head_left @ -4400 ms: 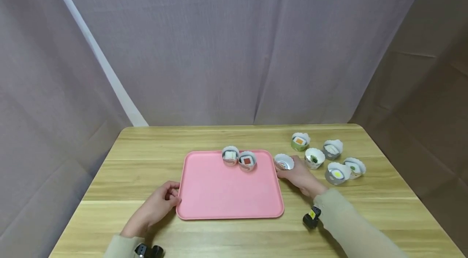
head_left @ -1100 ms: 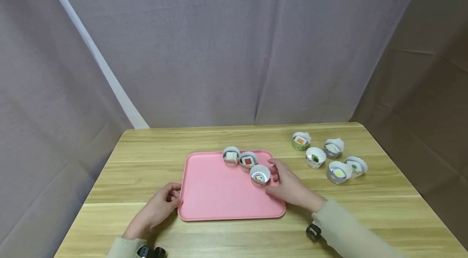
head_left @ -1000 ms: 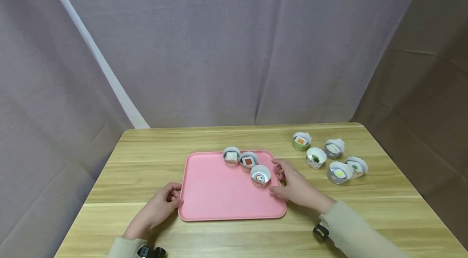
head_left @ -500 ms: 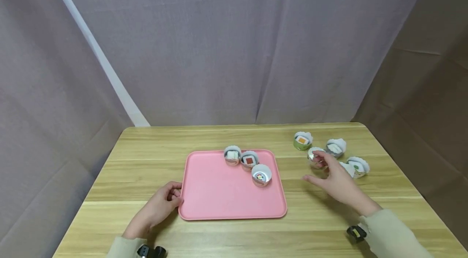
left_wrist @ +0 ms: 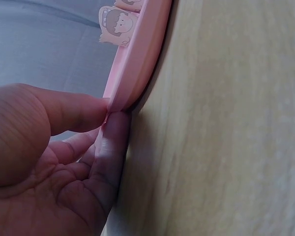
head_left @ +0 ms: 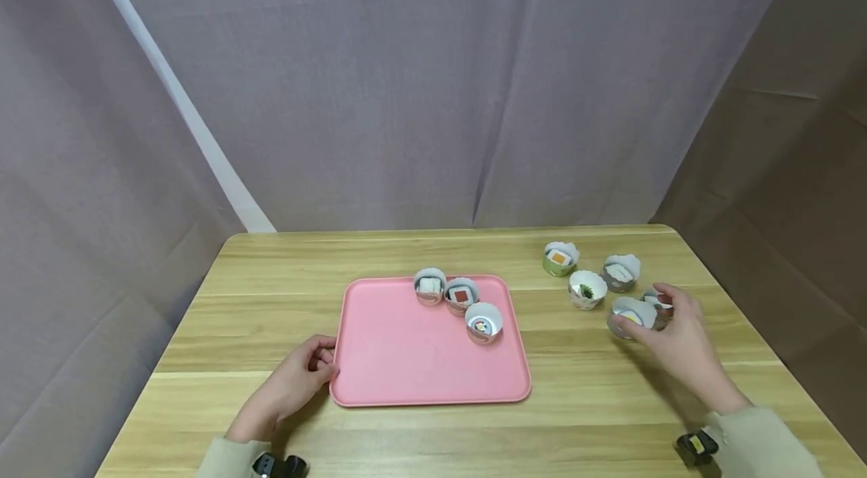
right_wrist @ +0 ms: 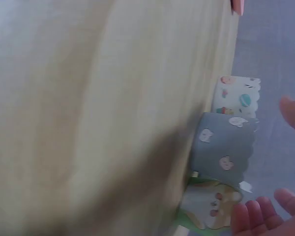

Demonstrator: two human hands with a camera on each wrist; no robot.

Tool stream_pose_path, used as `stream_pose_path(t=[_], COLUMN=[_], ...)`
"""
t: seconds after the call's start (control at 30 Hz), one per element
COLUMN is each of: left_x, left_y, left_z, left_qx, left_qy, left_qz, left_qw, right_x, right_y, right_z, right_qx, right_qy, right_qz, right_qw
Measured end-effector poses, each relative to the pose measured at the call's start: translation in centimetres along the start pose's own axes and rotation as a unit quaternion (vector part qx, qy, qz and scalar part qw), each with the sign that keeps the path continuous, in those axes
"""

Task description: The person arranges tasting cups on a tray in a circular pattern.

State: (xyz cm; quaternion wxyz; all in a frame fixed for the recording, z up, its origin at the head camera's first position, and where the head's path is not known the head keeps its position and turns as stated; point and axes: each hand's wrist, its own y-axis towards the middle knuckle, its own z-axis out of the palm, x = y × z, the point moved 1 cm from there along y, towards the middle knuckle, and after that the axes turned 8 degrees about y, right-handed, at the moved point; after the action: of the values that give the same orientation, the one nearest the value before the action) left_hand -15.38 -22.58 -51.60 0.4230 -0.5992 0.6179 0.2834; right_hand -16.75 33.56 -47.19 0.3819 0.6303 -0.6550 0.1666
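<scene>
My left hand (head_left: 291,382) pinches the left edge of the pink tray (head_left: 420,369) between thumb and fingers; the left wrist view shows the rim between them. Three paper baking cups stand in the tray's far right part: one with a white piece (head_left: 430,288), one with a red-topped piece (head_left: 462,299), and a white-lined one with a small round print or piece (head_left: 483,332). My right hand (head_left: 687,350) hovers, thumb and fingers apart, over a grey rabbit-print cup (right_wrist: 221,147) and a cup with an animal face (right_wrist: 209,204), partly covering both in the head view.
Three more cups stand near the right hand on the wooden table (head_left: 271,297): a green one with an orange-topped piece (head_left: 560,260), a white one with green leaves (head_left: 586,291), and a grey one with a white piece (head_left: 620,273). A grey curtain (head_left: 372,86) hangs behind.
The white-lined cup was carried left onto the tray and released by my right hand. That hand has then moved right to the far cups. My left hand stays at the tray edge.
</scene>
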Motion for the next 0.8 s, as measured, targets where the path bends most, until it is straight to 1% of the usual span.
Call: stream_pose_path(t=[0.17,0.33,0.47,0.67,0.8], left_x=[0.0,0.0,-0.1,-0.3,-0.4], left_y=[-0.1,0.0,-0.1,-0.3,-0.3], left_z=[0.0,0.0,0.0,0.0,-0.1], left_qx=[0.002,0.000,-0.003,0.000,-0.002], left_qy=[-0.001,0.005,0.004,0.000,0.002], left_qz=[0.003,0.000,0.001,0.006,0.007], left_qw=[1.0000,1.0000,1.0000,1.0000,1.0000], right_x=[-0.4,-0.4,-0.2,0.1,0.1], right_y=[-0.2,-0.2,-0.1,-0.2,-0.2], right_z=[0.3,0.7,0.9,1.6,2.2], right_qx=[0.008,0.017,0.024,0.021,0.036], right_qy=[-0.004,-0.003,-0.006,-0.006,0.003], right_qz=[0.022,0.025,0.017,-0.005,-0.003], right_qw=[1.000,1.000,1.000,1.000,0.999])
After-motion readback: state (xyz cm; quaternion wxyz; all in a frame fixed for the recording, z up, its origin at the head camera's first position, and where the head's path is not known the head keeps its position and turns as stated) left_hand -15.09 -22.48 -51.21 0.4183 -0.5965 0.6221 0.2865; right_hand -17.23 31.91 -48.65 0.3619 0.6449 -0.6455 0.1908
